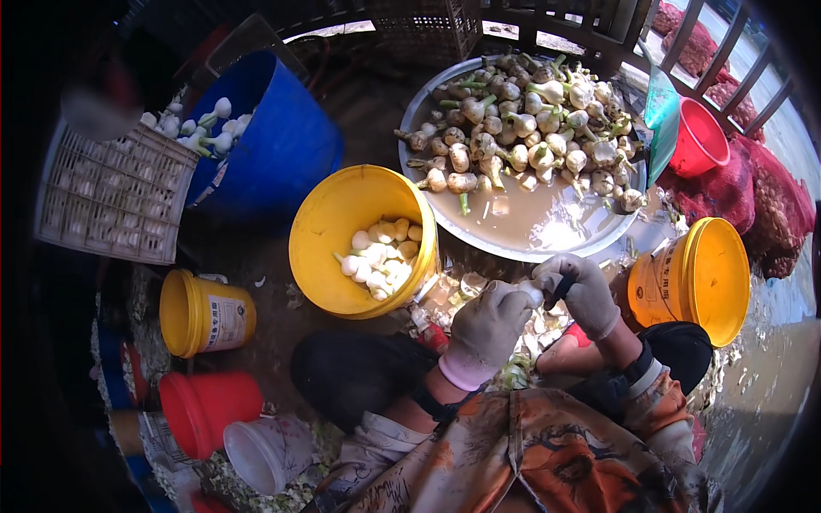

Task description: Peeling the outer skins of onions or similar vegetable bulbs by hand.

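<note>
Both my hands wear pale, soiled work gloves and meet above my lap. My left hand (490, 329) is closed around a white garlic bulb (532, 294), mostly hidden by the fingers. In my closed right hand (585, 295), right against the bulb, is a small dark tool (562, 287); its working end cannot be made out. Beyond my hands, a wide round metal basin (413, 120) holds muddy water and a heap of unpeeled garlic bulbs (522, 128). Left of it, a tilted yellow bucket (329, 231) contains clean white garlic bulbs (380, 261).
Peelings (547, 329) litter the ground beneath my hands. On the left are a blue barrel (291, 137), a crate of white bulbs (111, 197), a small yellow bucket (201, 312) and a red bucket (209, 410). At right sit another yellow bucket (693, 282) and red mesh sacks (770, 197).
</note>
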